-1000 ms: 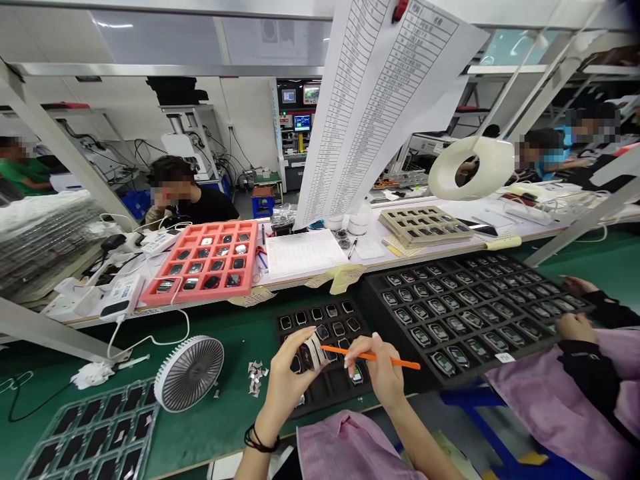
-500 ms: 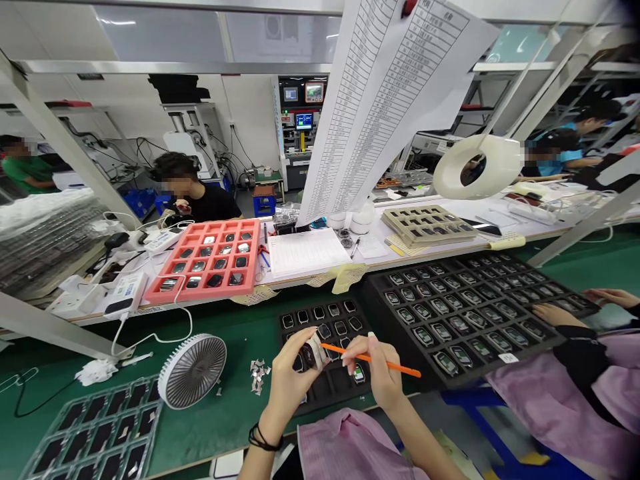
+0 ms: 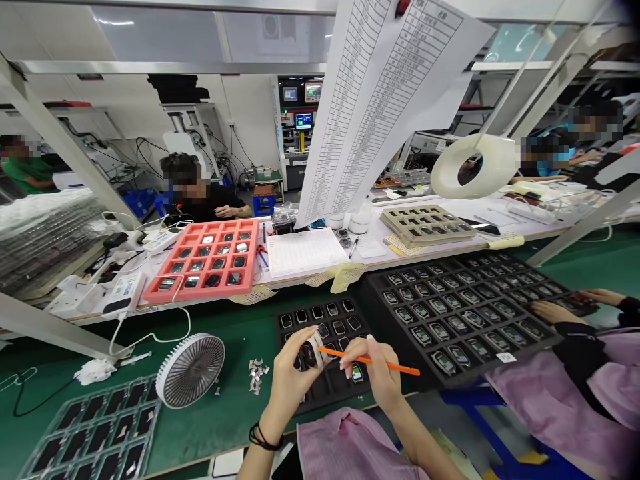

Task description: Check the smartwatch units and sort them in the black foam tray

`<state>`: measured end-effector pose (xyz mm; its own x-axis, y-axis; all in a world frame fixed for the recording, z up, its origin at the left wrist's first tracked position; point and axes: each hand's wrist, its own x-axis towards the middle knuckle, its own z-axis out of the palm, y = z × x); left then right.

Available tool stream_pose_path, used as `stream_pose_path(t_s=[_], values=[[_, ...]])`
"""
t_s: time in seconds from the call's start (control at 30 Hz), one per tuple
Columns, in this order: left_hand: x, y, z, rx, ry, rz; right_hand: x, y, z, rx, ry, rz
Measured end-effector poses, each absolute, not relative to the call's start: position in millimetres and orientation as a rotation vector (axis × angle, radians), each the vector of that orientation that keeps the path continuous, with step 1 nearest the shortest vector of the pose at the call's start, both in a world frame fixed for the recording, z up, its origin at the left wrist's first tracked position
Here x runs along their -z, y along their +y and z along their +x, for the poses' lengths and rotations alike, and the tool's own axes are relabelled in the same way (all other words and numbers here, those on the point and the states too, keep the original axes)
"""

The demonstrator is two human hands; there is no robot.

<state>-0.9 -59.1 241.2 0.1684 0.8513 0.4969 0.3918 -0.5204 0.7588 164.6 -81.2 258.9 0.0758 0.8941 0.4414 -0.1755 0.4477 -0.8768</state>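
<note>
My left hand (image 3: 291, 373) grips a smartwatch body (image 3: 311, 351), its dark face partly hidden by my fingers. In my right hand (image 3: 377, 367) is a thin orange stick (image 3: 400, 367), held like a pen. Its left tip meets the edge of the watch body; the exact contact is too small to make out. Both hands are over a black foam tray (image 3: 327, 393) with watch bodies in its slots. One watch (image 3: 357, 373) with a lit green and white screen lies in that tray, just below my right fingers.
Left of my hands stand a white fan (image 3: 191, 371), small silvery scraps (image 3: 257, 375) and a clear tray (image 3: 95, 427) of black pieces. Larger black trays (image 3: 450, 320) of watches lie right, near a co-worker's hands (image 3: 553, 312). A pink tray (image 3: 203, 260) sits on the shelf.
The watch body has turned slightly in my left hand, showing more of its dark face. Across the shelf, a person has lowered their head and moved an arm.
</note>
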Motion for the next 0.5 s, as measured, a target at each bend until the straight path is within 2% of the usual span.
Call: stream_pose_path(t_s=[0.5], values=[[-231, -55, 13, -1.286, 1.194, 1.978, -256, -81, 178, -0.850, -1.298, -0.804]])
